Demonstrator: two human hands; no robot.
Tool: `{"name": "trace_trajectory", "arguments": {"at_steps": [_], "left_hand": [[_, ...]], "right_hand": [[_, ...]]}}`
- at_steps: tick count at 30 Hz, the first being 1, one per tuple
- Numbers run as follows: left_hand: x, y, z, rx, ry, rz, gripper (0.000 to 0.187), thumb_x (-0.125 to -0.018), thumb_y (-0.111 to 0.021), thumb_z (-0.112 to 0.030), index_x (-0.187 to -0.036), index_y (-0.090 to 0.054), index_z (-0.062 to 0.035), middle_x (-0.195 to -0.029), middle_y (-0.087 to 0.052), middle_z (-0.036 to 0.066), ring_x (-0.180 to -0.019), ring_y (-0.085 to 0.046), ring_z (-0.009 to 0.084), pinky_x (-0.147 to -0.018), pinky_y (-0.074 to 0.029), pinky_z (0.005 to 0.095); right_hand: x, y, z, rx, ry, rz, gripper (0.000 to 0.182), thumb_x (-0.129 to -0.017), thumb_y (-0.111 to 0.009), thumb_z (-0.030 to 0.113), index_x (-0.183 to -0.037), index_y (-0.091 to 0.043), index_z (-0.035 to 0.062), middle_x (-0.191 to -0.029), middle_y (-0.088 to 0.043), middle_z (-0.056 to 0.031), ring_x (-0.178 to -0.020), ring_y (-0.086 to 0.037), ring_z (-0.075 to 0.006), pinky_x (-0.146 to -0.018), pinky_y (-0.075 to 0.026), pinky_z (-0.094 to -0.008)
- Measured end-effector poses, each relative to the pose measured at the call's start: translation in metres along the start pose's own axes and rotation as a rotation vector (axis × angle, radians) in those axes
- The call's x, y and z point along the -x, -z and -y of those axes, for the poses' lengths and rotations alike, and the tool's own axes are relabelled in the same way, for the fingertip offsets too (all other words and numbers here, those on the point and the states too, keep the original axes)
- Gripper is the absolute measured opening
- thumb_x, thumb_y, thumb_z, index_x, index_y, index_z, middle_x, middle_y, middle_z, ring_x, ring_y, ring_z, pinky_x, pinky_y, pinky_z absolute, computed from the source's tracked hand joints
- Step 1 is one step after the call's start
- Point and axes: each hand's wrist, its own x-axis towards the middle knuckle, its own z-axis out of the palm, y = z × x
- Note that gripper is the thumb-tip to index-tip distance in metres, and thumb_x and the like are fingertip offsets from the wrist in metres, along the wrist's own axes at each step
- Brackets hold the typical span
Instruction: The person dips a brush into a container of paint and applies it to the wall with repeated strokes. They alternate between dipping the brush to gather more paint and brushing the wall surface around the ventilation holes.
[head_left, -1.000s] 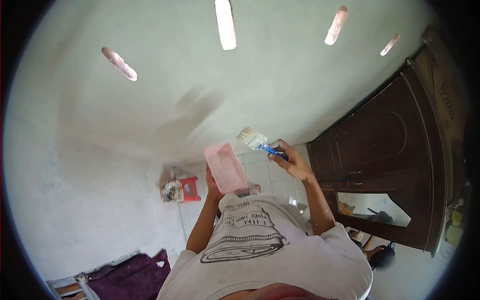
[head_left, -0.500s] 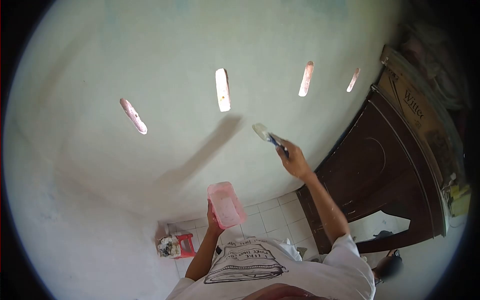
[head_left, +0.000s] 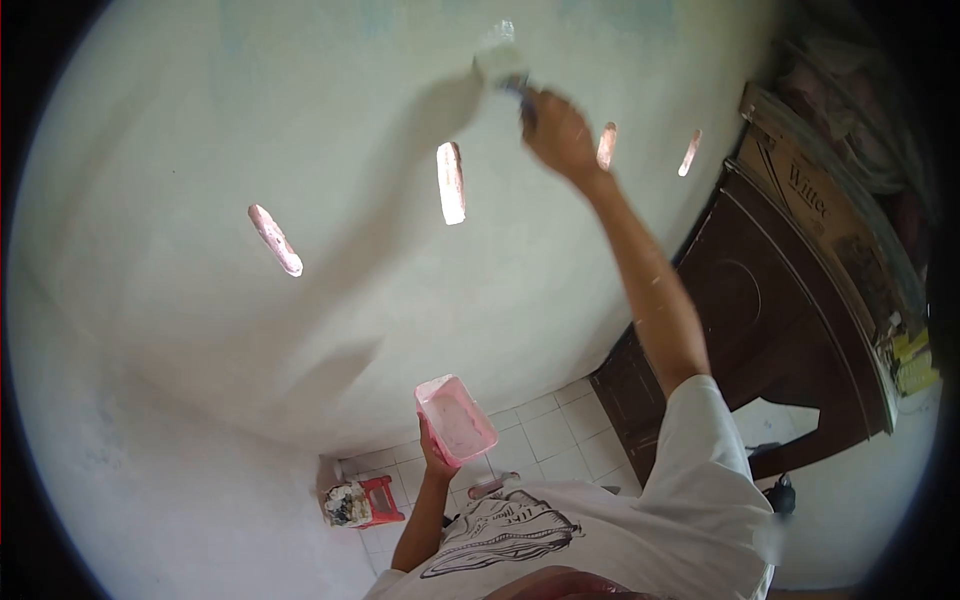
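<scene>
High on the pale green wall (head_left: pixel 330 110), my right hand (head_left: pixel 562 132) grips a paintbrush (head_left: pixel 510 80) by its dark blue handle. The broad, whitish bristles are right at the wall surface, just below a wet, shiny patch (head_left: pixel 497 33). Lower down, my left hand (head_left: pixel 436 452) is wrapped around the side of a pink plastic tub (head_left: pixel 484 432). Whitish paint coats the inside of the tub, which is tilted a little and held in front of my shirt.
Several narrow slots (head_left: pixel 452 185) in the wall let bright light through. A dark wooden cabinet (head_left: pixel 740 300) stands at right, topped by a cardboard box (head_left: pixel 800 185). Below, a red stool (head_left: pixel 381 498) bearing cluttered items stands on the white tiled floor (head_left: pixel 545 441).
My right hand has moved the paintbrush up the wall, from below the slots to above them, stretching the arm out. My left hand still holds the tub, tipped slightly differently.
</scene>
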Motion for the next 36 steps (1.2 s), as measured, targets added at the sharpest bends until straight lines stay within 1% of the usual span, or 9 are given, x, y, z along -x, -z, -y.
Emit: {"name": "trace_trajectory", "arguments": {"at_steps": [9,16,17,19,20,24,27,31,36], "left_hand": [[0.045,0.023,-0.002,0.035,-0.116,-0.048,0.067,-0.099,-0.040,-0.064,-0.146,-0.041,-0.0155,-0.135,-0.055,0.009,-0.122,-0.056,0.0295,-0.103,-0.048,0.0497],[0.037,0.024,0.001,-0.024,-0.129,-0.017,0.067,-0.099,-0.040,-0.064,-0.146,-0.041,-0.0153,-0.136,-0.054,0.009,-0.123,-0.055,0.0285,-0.104,-0.047,0.0499],[0.032,0.026,0.001,0.013,-0.118,-0.024,0.067,-0.099,-0.040,-0.064,-0.145,-0.041,-0.0154,-0.135,-0.054,0.008,-0.123,-0.056,0.0281,-0.103,-0.048,0.0496],[0.026,0.028,0.006,0.054,-0.098,-0.038,0.067,-0.099,-0.040,-0.064,-0.145,-0.042,-0.0154,-0.134,-0.055,0.008,-0.122,-0.056,0.0277,-0.103,-0.048,0.0493],[0.023,0.026,0.007,0.026,-0.135,-0.017,0.067,-0.099,-0.040,-0.064,-0.145,-0.042,-0.0154,-0.133,-0.056,0.007,-0.121,-0.057,0.0275,-0.102,-0.049,0.0490],[0.021,0.022,0.006,0.065,-0.143,-0.049,0.066,-0.099,-0.040,-0.064,-0.143,-0.043,-0.0153,-0.132,-0.057,0.007,-0.119,-0.059,0.0273,-0.100,-0.051,0.0483],[0.028,0.018,0.003,0.048,-0.167,-0.031,0.065,-0.099,-0.040,-0.063,-0.143,-0.044,-0.0151,-0.132,-0.057,0.007,-0.120,-0.058,0.0268,-0.101,-0.050,0.0488],[0.036,0.021,-0.002,0.117,-0.171,-0.063,0.065,-0.100,-0.039,-0.062,-0.143,-0.044,-0.0150,-0.133,-0.056,0.006,-0.122,-0.057,0.0262,-0.103,-0.049,0.0485],[0.036,0.011,-0.022,-0.001,-0.266,-0.005,0.065,-0.101,-0.034,-0.062,-0.146,-0.041,-0.0150,-0.137,-0.055,0.007,-0.125,-0.055,0.0268,-0.104,-0.048,0.0477]], "right_hand": [[0.245,-0.113,-0.013,-0.156,-0.437,0.748,0.037,-0.084,-0.063,0.017,-0.119,-0.065,0.0036,-0.104,-0.067,-0.0228,-0.097,-0.063,-0.0423,-0.088,-0.052,-0.0512],[-0.077,0.056,-0.015,0.019,0.006,0.306,0.028,-0.086,-0.065,0.032,-0.101,-0.075,0.0104,-0.083,-0.071,-0.0185,-0.073,-0.070,-0.0342,-0.074,-0.056,-0.0436],[-0.113,0.069,-0.018,0.018,0.018,0.224,0.039,-0.079,-0.067,0.035,-0.099,-0.073,0.0031,-0.104,-0.069,-0.0241,-0.096,-0.068,-0.0416,-0.089,-0.054,-0.0472],[-0.157,0.074,-0.026,0.054,0.058,-0.233,0.026,-0.087,-0.064,0.014,-0.108,-0.069,-0.0012,-0.095,-0.070,-0.0265,-0.082,-0.070,-0.0406,-0.072,-0.058,-0.0448],[-0.161,0.098,-0.009,-0.065,-0.083,-0.147,0.030,-0.084,-0.066,0.016,-0.108,-0.070,-0.0015,-0.094,-0.070,-0.0294,-0.084,-0.071,-0.0398,-0.074,-0.059,-0.0433],[-0.086,0.041,-0.003,-0.123,-0.205,0.132,0.031,-0.079,-0.063,0.026,-0.100,-0.072,0.0035,-0.104,-0.070,-0.0225,-0.096,-0.067,-0.0424,-0.089,-0.054,-0.0499],[0.070,-0.038,0.022,-0.149,-0.242,0.180,0.042,-0.085,-0.057,0.010,-0.127,-0.058,0.0112,-0.090,-0.067,-0.0200,-0.090,-0.065,-0.0397,-0.079,-0.052,-0.0540],[0.265,-0.134,0.024,-0.170,-0.427,0.624,0.041,-0.082,-0.059,0.010,-0.122,-0.060,0.0010,-0.097,-0.067,-0.0260,-0.094,-0.065,-0.0442,-0.087,-0.053,-0.0530],[0.199,-0.126,-0.015,-0.152,-0.370,0.622,0.037,-0.081,-0.067,0.024,-0.111,-0.066,0.0009,-0.106,-0.064,-0.0233,-0.102,-0.059,-0.0449,-0.094,-0.047,-0.0519]]}}
